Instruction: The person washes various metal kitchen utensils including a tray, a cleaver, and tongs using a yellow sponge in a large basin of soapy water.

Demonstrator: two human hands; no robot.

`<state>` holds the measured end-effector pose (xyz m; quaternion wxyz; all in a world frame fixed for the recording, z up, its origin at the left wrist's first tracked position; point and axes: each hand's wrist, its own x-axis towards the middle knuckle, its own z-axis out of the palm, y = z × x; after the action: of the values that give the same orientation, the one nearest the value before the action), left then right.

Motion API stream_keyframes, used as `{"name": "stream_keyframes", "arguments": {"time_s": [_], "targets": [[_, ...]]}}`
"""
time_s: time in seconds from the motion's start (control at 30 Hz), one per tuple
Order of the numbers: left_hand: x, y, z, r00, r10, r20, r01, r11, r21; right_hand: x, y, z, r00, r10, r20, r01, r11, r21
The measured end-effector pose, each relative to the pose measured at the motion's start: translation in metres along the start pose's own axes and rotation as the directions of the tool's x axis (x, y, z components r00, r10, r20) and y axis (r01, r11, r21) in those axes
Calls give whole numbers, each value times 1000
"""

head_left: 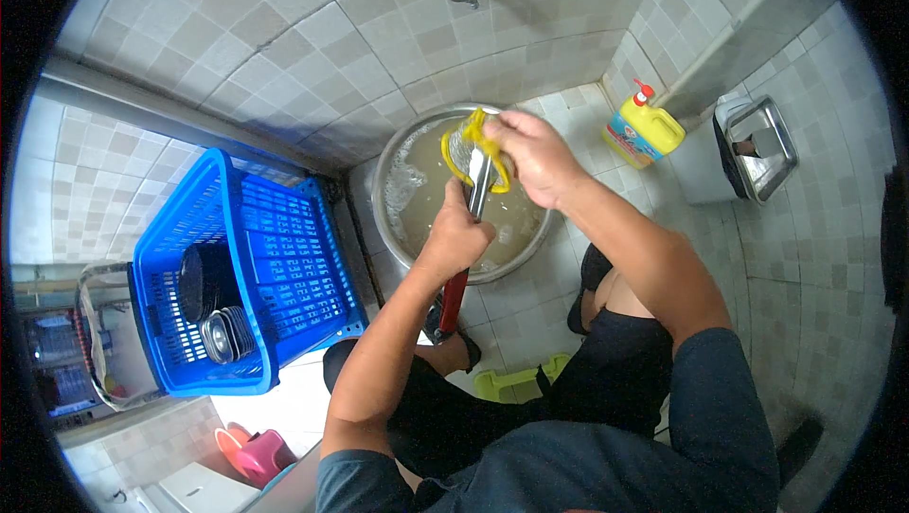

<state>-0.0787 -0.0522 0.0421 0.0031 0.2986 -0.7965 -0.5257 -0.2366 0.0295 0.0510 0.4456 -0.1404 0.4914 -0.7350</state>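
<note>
My left hand (458,236) is closed around a metal utensil (480,186). A red length, apparently its handle (453,303), runs down below my fist. My right hand (532,155) pinches a yellow scrubbing cloth with a pale mesh-like middle (479,126), pressed against the utensil's upper end. That end is partly covered, so its kind cannot be made out. Both hands are over a round metal basin (381,215) of cloudy, greyish water with foam along its left side.
A blue plastic basket (294,238) at the left holds dark pans (201,281) and a stack of small metal dishes (227,335). A yellow pump bottle (644,129) and a bin with a metal tray (765,148) stand right. A green stool (511,380) is below me.
</note>
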Motion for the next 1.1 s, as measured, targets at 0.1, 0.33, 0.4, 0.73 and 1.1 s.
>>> {"name": "stream_keyframes", "arguments": {"time_s": [0.1,0.33,0.4,0.73,1.1], "targets": [[0,2,6,999,-5,48,3,1000,31,6,7,0,998,-60,-5,58,987,-147],[4,-12,9,977,199,-77,-203,978,-39,6,-10,2,975,148,-168,-111,971,213],[6,-15,4,998,67,-23,-70,982,-176,4,-13,3,968,181,-176,-104,922,374],[10,-18,9,985,-40,169,76,975,-208,5,11,19,990,54,-127,-49,998,38],[15,-24,1,999,21,-40,-30,971,-235,-17,38,24,998,29,51,-26,999,-43]]}}
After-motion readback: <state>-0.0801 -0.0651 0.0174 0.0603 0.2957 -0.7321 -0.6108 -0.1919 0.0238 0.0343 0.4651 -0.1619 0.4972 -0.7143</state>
